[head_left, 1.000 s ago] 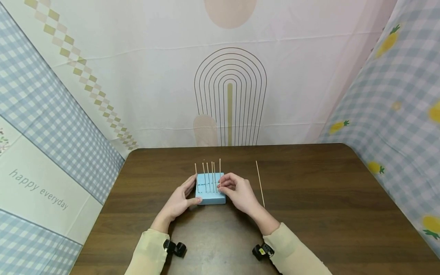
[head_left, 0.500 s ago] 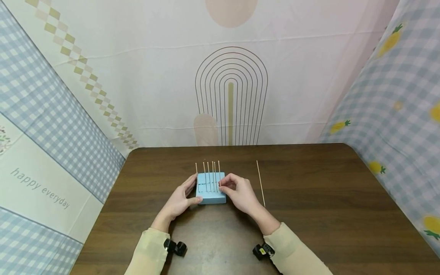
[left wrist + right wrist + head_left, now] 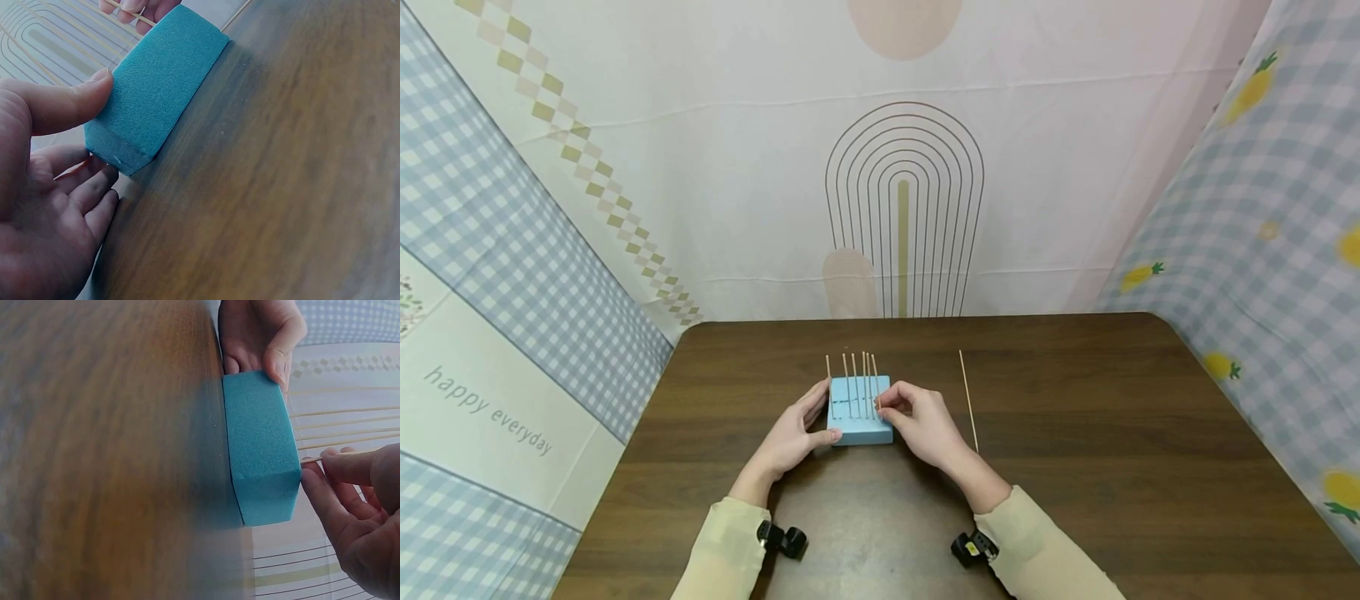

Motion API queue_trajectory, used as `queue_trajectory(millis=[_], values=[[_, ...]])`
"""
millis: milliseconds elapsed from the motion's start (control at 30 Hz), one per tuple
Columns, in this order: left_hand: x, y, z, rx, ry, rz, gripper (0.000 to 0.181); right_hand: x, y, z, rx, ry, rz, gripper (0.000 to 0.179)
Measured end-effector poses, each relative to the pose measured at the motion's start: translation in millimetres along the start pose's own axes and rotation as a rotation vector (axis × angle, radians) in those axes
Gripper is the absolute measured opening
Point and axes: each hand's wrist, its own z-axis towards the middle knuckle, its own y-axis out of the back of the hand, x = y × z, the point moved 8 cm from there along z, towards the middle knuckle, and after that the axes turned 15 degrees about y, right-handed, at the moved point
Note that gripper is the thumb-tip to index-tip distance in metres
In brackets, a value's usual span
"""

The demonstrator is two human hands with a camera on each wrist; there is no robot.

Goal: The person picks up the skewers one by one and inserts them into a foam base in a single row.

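A light blue foam block point(image 3: 863, 435) sits on the table, and several thin wooden sticks point(image 3: 853, 375) stand upright in its top. My left hand point(image 3: 788, 435) holds the block at its left end, the thumb at the near top edge and the fingers along the left side. With thumb and fingertips, my right hand point(image 3: 925, 423) pinches another wooden stick point(image 3: 362, 451) low down, close over the block's right part. That stick leans slightly left in the head view. Its lower tip is right at the block's top surface in the right wrist view.
One loose wooden stick point(image 3: 967, 396) lies on the dark wooden table point(image 3: 1075, 433), right of the block and partly behind the right wrist. Patterned cloths hang behind and beside the table. Small black cameras point(image 3: 782, 540) are worn on both wrists.
The top of the pinched stick has tilted left toward the standing sticks, and the right fingers have shifted slightly. My left hand and the block have stayed in place.
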Motion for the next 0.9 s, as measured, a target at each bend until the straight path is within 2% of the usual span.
queue_trajectory(millis=[433,667,900], values=[[0.5,0.2,0.8,-0.002,-0.002,0.002,0.093,2.4,1.3,1.0,-0.030,0.024,-0.003,0.014],[1.4,0.1,1.3,0.000,-0.001,-0.002,0.092,2.6,1.0,0.5,-0.020,0.036,-0.002,0.011],[1.8,0.5,0.8,0.000,-0.001,0.003,0.093,1.8,0.6,1.4,-0.023,0.035,-0.009,0.015]])
